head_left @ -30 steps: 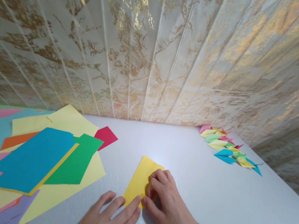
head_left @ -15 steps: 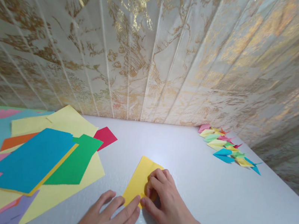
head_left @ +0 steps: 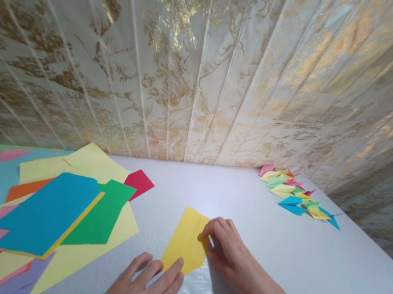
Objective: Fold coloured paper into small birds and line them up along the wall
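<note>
A sheet of yellow paper (head_left: 185, 237) lies on the white table in front of me, with a faint crease running along it. My left hand (head_left: 150, 284) rests at its near edge, fingers spread and the fingertips pressing on the lower part. With curled fingers, my right hand (head_left: 224, 243) pinches the sheet's right edge near the upper corner. The lower right corner of the sheet looks slanted, as if folded or cut; I cannot tell which.
On the left spreads a pile of coloured paper, with blue sheets (head_left: 47, 213) and a green sheet (head_left: 98, 221) on top. A red piece (head_left: 140, 184) pokes out behind. Folded paper cranes (head_left: 292, 204) stand in rows at the back right. A patterned curtain (head_left: 201, 68) hangs behind the table.
My right hand has moved up and right along the yellow paper, from its lower right corner to its right edge. My left hand stays almost in place.
</note>
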Demonstrator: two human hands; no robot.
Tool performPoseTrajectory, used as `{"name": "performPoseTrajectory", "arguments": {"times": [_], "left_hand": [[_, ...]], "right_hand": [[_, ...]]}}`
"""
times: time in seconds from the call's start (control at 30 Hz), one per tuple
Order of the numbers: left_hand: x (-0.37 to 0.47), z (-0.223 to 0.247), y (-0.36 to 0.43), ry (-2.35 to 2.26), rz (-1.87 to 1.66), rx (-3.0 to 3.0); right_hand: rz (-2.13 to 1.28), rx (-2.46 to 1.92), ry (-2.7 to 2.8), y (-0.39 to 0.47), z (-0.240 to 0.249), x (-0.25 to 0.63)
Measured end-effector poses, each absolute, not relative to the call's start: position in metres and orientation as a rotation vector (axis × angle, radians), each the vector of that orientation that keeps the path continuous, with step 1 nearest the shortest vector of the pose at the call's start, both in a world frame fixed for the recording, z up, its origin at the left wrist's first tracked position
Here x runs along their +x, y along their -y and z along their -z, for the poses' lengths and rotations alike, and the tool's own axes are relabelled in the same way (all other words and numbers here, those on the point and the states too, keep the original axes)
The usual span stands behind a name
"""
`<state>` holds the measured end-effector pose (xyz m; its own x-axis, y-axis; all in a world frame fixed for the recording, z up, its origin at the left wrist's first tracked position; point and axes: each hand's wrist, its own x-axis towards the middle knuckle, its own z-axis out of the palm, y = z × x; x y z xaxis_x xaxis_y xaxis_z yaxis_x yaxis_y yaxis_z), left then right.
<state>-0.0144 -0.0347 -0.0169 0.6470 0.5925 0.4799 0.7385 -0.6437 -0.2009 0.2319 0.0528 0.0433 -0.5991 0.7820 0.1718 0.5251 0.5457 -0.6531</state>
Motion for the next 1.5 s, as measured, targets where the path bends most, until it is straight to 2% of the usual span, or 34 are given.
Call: {"name": "performPoseTrajectory", "arguments": {"times": [0.13, 0.33, 0.47, 0.6, 0.7, 0.87, 1.0, 1.17, 1.5], "left_hand": [[-0.006, 0.024, 0.038, 1.120, 0.560, -2.398], [0.006, 0.037, 0.028, 1.178, 0.749, -2.385], [-0.014, -0.003, 0.020, 1.064, 0.688, -2.659], [-0.038, -0.056, 0.011, 1.034, 0.457, -2.812], [-0.043, -0.070, 0.003, 0.977, 0.423, -2.900], [-0.033, -0.054, -0.004, 1.093, 0.566, -3.035], [-0.021, -0.041, -0.003, 1.515, 0.616, -3.023], [-0.012, -0.037, -0.007, 1.943, 0.589, -2.903], [-0.006, -0.031, -0.007, 1.815, 0.630, -2.836]], "right_hand": [[-0.644, -1.028, 2.275, -0.054, -0.042, 0.231], [-0.809, -1.085, 2.331, -0.041, -0.040, 0.201], [-0.851, -1.205, 2.352, -0.038, -0.045, 0.196], [-0.869, -1.247, 2.376, -0.037, -0.050, 0.197], [-0.868, -1.203, 2.382, -0.035, -0.048, 0.198], [-0.681, -0.880, 2.428, -0.032, -0.036, 0.206], [-0.537, -0.608, 2.573, -0.032, -0.035, 0.215], [-0.499, -0.532, 2.695, -0.034, -0.041, 0.222], [-0.354, -0.490, 2.742, -0.031, -0.042, 0.225]]}}
